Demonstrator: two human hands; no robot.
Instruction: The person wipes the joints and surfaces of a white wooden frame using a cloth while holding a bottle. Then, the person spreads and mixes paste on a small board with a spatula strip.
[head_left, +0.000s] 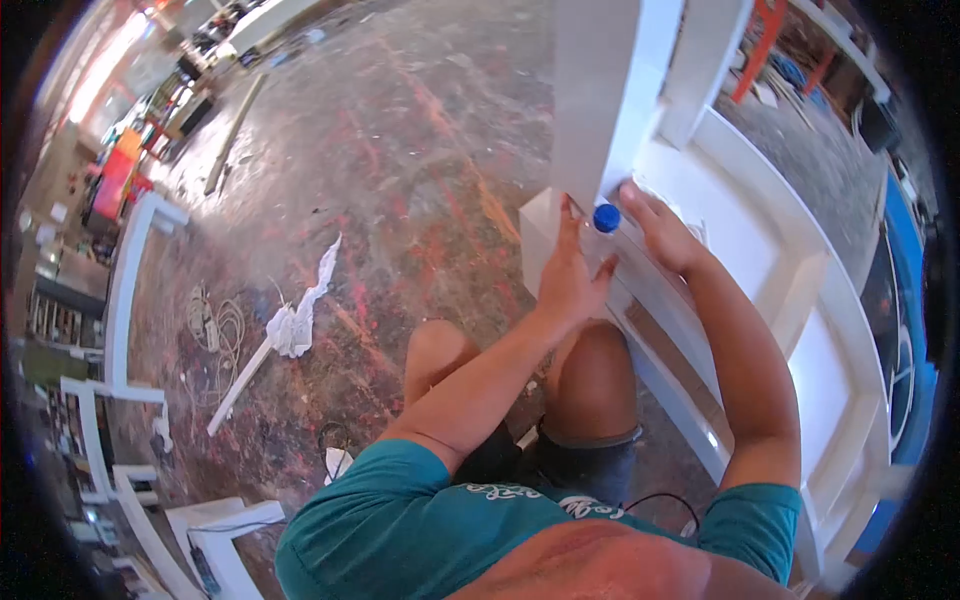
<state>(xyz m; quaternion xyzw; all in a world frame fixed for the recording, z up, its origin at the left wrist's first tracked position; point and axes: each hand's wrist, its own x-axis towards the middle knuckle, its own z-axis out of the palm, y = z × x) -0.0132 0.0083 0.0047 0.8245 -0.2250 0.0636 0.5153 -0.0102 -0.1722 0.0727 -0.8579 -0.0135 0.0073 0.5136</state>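
Observation:
A large white frame [790, 240] with panels and beams stands on the right. A small round blue object [607, 218] sits at the joint of its upright post [590, 100] and a lower beam. My left hand [575, 265] is just left of the blue object, fingers apart, against the white surface. On the other side, my right hand [660, 228] lies on the beam with its fingers extended toward the post. Whether the blue object is a cap or part of a tool cannot be made out.
On the stained concrete floor [400, 200] lie a white cloth [295, 325], a white stick [240, 388] and a coiled cord [215, 325]. White frame pieces [125, 280] stand at the left. A long strip [235, 135] lies at the upper left.

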